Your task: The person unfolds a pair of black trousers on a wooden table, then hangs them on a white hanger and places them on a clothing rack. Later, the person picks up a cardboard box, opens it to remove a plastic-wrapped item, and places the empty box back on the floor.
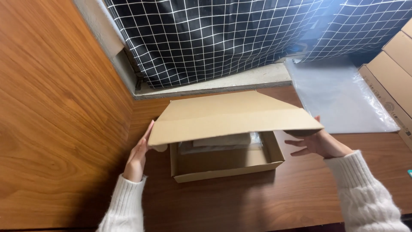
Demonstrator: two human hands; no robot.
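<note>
Dark brown wood makes up the table [240,206], which meets a lighter wooden panel [56,120] on the left, and a black curtain with a white grid [223,38] hangs at the back above a pale ledge [223,83].

A shallow cardboard box [227,165] sits on the table near its middle, its long axis running left to right, its open top facing up and its front wall toward the person. Its lid flap [231,118], hinged along the far edge, is tilted forward over the opening, half shut, with its free edge pointing at the person. Under the flap a flat item in clear plastic wrap [223,144] lies inside the box.

Both arms wear white knitted sleeves and reach forward on either side of the box. The left hand [138,157] stands upright, fingers straight and together, its palm pressed against the flap's left end. The right hand [315,141] is open with fingers spread, touching the flap's right corner from below.

To the right, a sheet of clear plastic [343,99] lies flat on the table, and stacked cardboard boxes [392,81] stand at the edge of view.
</note>
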